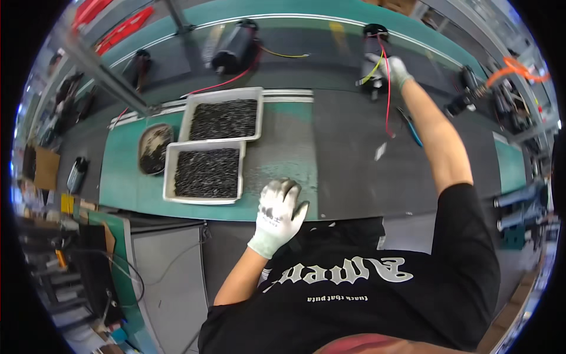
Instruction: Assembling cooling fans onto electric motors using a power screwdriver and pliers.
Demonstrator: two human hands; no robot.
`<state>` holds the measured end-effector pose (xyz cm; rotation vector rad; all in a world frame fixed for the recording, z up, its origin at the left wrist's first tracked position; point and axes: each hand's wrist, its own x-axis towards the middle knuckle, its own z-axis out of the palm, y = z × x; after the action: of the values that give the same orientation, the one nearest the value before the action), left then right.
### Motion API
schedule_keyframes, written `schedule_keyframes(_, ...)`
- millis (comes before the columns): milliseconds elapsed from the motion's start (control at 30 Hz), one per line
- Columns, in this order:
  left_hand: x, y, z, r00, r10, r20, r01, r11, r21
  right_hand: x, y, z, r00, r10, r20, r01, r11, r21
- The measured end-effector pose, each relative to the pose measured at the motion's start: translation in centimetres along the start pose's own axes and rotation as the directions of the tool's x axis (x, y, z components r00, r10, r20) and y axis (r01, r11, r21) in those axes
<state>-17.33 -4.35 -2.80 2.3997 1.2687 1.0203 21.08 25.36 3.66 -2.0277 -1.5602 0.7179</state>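
Evidently, in the head view, a dark cylindrical motor is set at the far side of the dark work surface, with the gloved right hand laid against it — whether its grasp is closed on the body or on the leads cannot be told. The gloved left hand is held at the near edge of the green mat, loosely curled, with nothing seen in it. From the motor, a red lead and a yellow-green lead are hung loose; its body may be judged assembled — its wiring unfinished. Blue-handled pliers are seen nearby, untouched. Farther left, a second dark cylinder is placed, and two white trays are well filled with small dark pieces.
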Motion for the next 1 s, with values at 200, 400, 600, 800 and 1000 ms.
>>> schedule_keyframes(200, 0.2, -2.1, 0.6, 0.996, 0.038, -0.084, -0.034, 0.999, 0.038, 11.0, 6.1, -3.8, 0.952, -0.031, -0.303, -0.164, 0.786, -0.596)
schedule_keyframes(400, 0.0, -1.2, 0.2, 0.993, -0.100, -0.057, 0.107, 0.985, 0.137, -5.3, -18.5, 10.2, 0.749, -0.580, 0.319, 0.461, 0.803, 0.378)
schedule_keyframes(600, 0.6, -1.9, 0.5, 0.996, -0.072, -0.050, 0.074, 0.996, 0.042, 0.1, -24.4, 22.5, 0.765, -0.529, 0.367, 0.538, 0.839, 0.087)
schedule_keyframes(800, 1.3, -1.8, 0.3, 0.989, -0.104, -0.103, 0.116, 0.985, 0.125, 1.0, -27.0, 26.8, 0.766, -0.585, 0.267, 0.604, 0.797, 0.014)
schedule_keyframes(1000, 1.2, -1.3, 0.4, 0.990, -0.095, -0.100, 0.110, 0.981, 0.158, 8.2, -30.7, 36.9, 0.878, -0.451, 0.162, 0.420, 0.887, 0.194)
